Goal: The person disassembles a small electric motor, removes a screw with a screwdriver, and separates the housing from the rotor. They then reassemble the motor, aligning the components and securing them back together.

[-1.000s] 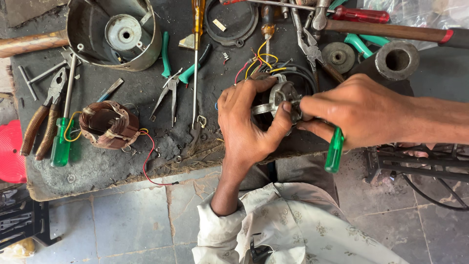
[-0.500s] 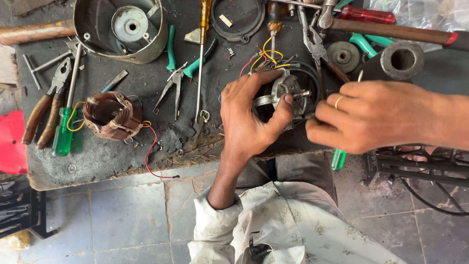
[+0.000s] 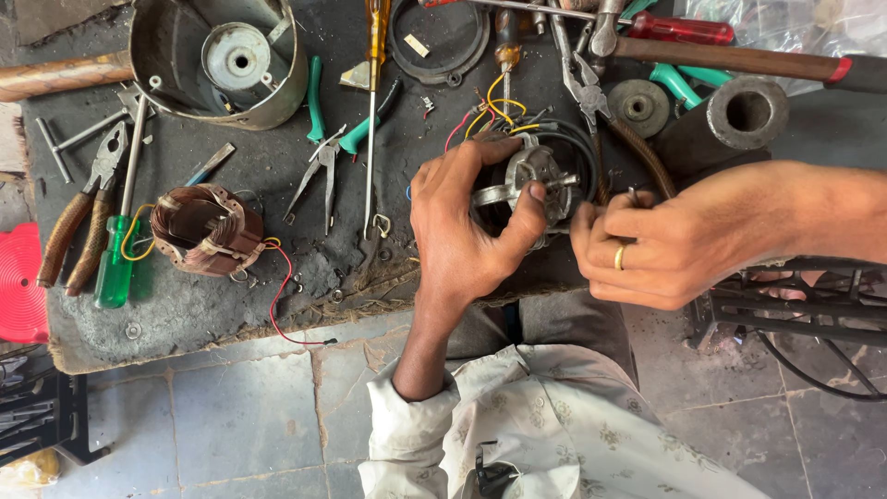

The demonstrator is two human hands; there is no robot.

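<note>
While left hand [image 3: 467,236] grips motor part [image 3: 531,180] near bench edge, right hand [image 3: 665,245] grip curled shut beside it.

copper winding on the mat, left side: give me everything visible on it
The winding is a ring-shaped stator: reddish-brown copper coils wrapped around a dark laminated core, looking worn and dusty. It lies loose on the dark mat, tilted so its open bore shows. Yellow and red leads trail off it, the red one running past the mat's edge. It sits beside the green screwdriver. Neither hand touches it.
</note>
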